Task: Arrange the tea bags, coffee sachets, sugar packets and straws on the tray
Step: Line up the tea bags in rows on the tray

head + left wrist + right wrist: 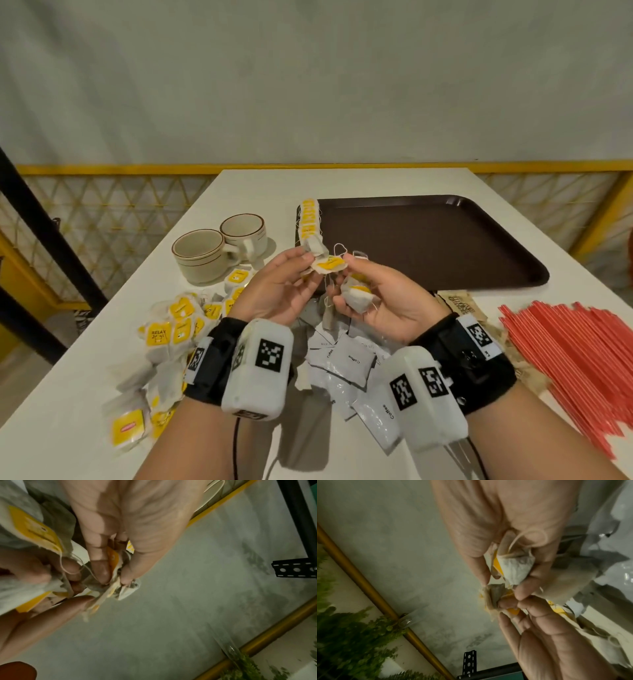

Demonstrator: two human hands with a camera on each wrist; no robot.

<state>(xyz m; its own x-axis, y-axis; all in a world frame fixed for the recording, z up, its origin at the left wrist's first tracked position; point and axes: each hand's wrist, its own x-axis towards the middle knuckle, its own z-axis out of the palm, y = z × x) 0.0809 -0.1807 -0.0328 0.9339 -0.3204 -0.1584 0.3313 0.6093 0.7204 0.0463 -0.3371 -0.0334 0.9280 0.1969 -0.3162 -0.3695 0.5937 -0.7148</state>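
Both hands pinch tangled tea bags: left hand (281,287) one, right hand (383,301) probably another; tray (428,240) upper right, nearer right.

I see a plain grey-white wall (308,85) behind a white rectangular table (246,192). A yellow-framed lattice railing (113,212) runs along the wall's foot, and a black metal post (51,233) slants at left.

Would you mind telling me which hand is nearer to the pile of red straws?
Right. The right hand is raised just left of the red straws, holding a tea bag. The left hand is farther left, beyond the right one.
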